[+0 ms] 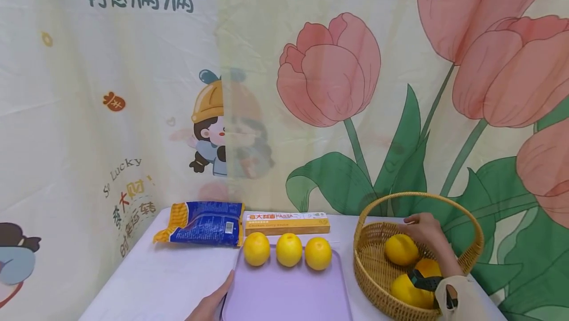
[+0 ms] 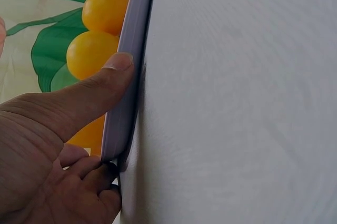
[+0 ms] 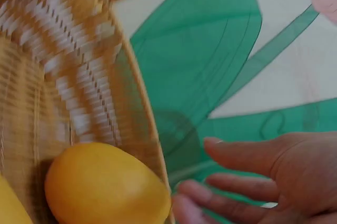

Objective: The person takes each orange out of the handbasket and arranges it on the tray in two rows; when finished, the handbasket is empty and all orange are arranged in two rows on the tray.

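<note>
A lilac tray (image 1: 286, 294) lies on the table with three yellow-orange round fruits, like oranges (image 1: 289, 250), in a row at its far edge. My left hand (image 1: 212, 303) holds the tray's left side. In the left wrist view, the thumb of the left hand (image 2: 68, 113) lies on the tray rim (image 2: 129, 76), with the other fingers curled at its corner. My right hand (image 1: 424, 232) is over the far right of a wicker basket (image 1: 371, 281) holding several similar fruits (image 1: 401, 249). The right hand's fingers (image 3: 239, 182) are spread loosely beside the basket rim, holding nothing.
Behind the tray lie a blue-and-yellow packet (image 1: 204, 224) and a pasta box (image 1: 286, 223). The basket's tall arched handle (image 1: 418, 194) rises around the right arm. A printed curtain (image 1: 249, 113) hangs behind the white table (image 1: 146, 281).
</note>
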Motion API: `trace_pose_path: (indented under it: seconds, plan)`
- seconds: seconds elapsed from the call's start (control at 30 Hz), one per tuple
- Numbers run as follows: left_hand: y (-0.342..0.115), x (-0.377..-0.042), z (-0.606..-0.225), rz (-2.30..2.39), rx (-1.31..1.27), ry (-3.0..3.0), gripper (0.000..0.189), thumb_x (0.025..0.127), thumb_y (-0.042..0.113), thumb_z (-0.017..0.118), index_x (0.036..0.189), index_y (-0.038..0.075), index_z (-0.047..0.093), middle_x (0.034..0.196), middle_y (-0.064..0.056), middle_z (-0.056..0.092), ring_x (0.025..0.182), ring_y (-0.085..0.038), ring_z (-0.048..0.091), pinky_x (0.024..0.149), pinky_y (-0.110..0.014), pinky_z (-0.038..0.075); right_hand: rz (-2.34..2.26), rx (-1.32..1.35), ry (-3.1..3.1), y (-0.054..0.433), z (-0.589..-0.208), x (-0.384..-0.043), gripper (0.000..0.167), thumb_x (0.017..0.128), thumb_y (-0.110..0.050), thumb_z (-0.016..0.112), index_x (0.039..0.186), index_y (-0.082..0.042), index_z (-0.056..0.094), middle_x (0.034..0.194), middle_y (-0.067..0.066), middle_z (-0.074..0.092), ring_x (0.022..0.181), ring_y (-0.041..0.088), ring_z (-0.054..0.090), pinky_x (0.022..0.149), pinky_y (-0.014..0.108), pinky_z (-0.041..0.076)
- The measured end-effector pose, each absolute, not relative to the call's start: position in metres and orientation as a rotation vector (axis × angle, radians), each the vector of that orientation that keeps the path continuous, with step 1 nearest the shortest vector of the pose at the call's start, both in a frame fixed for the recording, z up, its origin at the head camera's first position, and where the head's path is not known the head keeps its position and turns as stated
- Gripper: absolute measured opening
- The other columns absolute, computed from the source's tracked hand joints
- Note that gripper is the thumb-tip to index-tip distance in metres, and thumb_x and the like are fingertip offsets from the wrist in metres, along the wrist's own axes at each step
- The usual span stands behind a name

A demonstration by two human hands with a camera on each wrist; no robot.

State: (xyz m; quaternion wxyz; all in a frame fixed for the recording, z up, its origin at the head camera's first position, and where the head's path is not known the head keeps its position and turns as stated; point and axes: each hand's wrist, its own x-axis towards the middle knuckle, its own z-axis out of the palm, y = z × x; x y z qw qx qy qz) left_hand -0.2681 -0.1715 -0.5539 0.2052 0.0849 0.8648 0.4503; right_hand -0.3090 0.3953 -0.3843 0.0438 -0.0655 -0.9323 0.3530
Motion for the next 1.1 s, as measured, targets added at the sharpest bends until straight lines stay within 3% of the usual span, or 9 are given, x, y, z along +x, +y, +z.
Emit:
trace_pose_path:
  seconds: [0.17, 0.37, 0.5, 0.63, 0.73, 0.93, 1.0, 1.1]
  plan:
    - [-0.171, -0.269, -0.555, 1.263, 0.222, 2.4, 0.141, 0.069, 0.046, 0.103, 0.171, -0.001, 0.018, 0.168, -0.037, 0.03, 0.149, -0.061, 0.036, 0.122, -0.078, 0.034, 1.094, -0.204, -2.807, 0.381, -0.395, -0.313, 0.055, 0.098, -0.016, 0.08, 0.133, 0.022, 0.06, 0.125, 0.04, 0.066, 0.112, 0.055, 0.064, 0.093, 0.059, 0.066]
    - [-0.169, -0.266, -0.55, 1.228, 0.195, 2.434, 0.138, 0.07, 0.047, 0.103, 0.17, 0.0, 0.021, 0.167, -0.036, 0.034, 0.148, -0.06, 0.039, 0.122, -0.077, 0.036, 1.08, -0.215, -2.786, 0.377, -0.408, -0.315, 0.049, 0.091, -0.01, 0.085, 0.125, 0.02, 0.067, 0.118, 0.039, 0.069, 0.107, 0.053, 0.066, 0.083, 0.052, 0.067]
    - [-0.168, -0.265, -0.547, 1.225, 0.174, 2.437, 0.134, 0.072, 0.044, 0.102, 0.17, 0.0, 0.022, 0.166, -0.036, 0.035, 0.147, -0.059, 0.04, 0.122, -0.076, 0.037, 1.166, -0.188, -2.717, 0.372, -0.413, -0.315, 0.045, 0.091, -0.006, 0.084, 0.124, 0.019, 0.068, 0.112, 0.033, 0.074, 0.106, 0.05, 0.067, 0.084, 0.052, 0.066]
    - [-0.167, -0.266, -0.549, 1.241, 0.189, 2.424, 0.135, 0.072, 0.045, 0.102, 0.17, -0.002, 0.021, 0.166, -0.037, 0.033, 0.148, -0.06, 0.039, 0.122, -0.077, 0.035, 1.217, -0.204, -2.693, 0.366, -0.416, -0.316, 0.044, 0.089, -0.003, 0.086, 0.123, 0.018, 0.069, 0.107, 0.029, 0.076, 0.103, 0.045, 0.068, 0.081, 0.044, 0.065]
    - [-0.167, -0.266, -0.55, 1.244, 0.195, 2.418, 0.136, 0.072, 0.047, 0.102, 0.17, -0.001, 0.021, 0.166, -0.036, 0.033, 0.148, -0.06, 0.038, 0.122, -0.076, 0.036, 1.233, -0.235, -2.705, 0.364, -0.418, -0.317, 0.047, 0.089, -0.008, 0.087, 0.124, 0.017, 0.069, 0.111, 0.031, 0.074, 0.105, 0.046, 0.066, 0.086, 0.047, 0.065]
    - [-0.169, -0.265, -0.552, 1.247, 0.186, 2.429, 0.129, 0.076, 0.045, 0.1, 0.169, -0.002, 0.023, 0.166, -0.036, 0.034, 0.147, -0.06, 0.04, 0.122, -0.077, 0.036, 1.347, -0.255, -2.739, 0.36, -0.421, -0.319, 0.046, 0.092, -0.013, 0.087, 0.123, 0.017, 0.071, 0.133, 0.039, 0.064, 0.121, 0.052, 0.058, 0.107, 0.067, 0.054]
    - [-0.17, -0.266, -0.552, 1.257, 0.192, 2.429, 0.127, 0.078, 0.042, 0.099, 0.169, -0.003, 0.022, 0.166, -0.037, 0.033, 0.147, -0.06, 0.039, 0.122, -0.078, 0.034, 1.384, -0.233, -2.739, 0.358, -0.421, -0.319, 0.042, 0.091, -0.012, 0.087, 0.121, 0.014, 0.074, 0.134, 0.038, 0.064, 0.123, 0.05, 0.057, 0.108, 0.068, 0.052]
    - [-0.169, -0.267, -0.553, 1.247, 0.179, 2.429, 0.129, 0.076, 0.043, 0.1, 0.169, -0.002, 0.023, 0.166, -0.036, 0.035, 0.147, -0.06, 0.041, 0.121, -0.077, 0.036, 1.427, -0.155, -2.754, 0.355, -0.422, -0.32, 0.035, 0.09, -0.009, 0.089, 0.117, 0.009, 0.076, 0.126, 0.03, 0.07, 0.114, 0.043, 0.062, 0.1, 0.057, 0.059]
